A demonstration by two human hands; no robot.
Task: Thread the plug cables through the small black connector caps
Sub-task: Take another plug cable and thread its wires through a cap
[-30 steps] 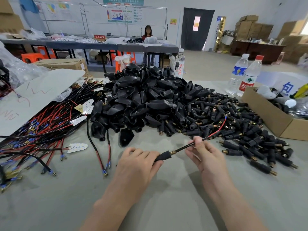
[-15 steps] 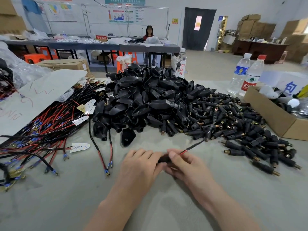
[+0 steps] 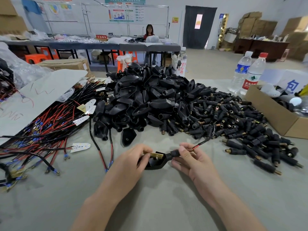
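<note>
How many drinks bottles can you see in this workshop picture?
3. A blue-label bottle and a red-cap bottle stand together at the right, by the cardboard box. The third bottle stands behind the black heap. Others may be hidden.

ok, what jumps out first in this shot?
The big heap of black housings mid-table, with small caps spilling to its right. Red and black wires fan out at left. Up front, the left hand grips a housing while the right hand pinches a cap at its neck.
</note>
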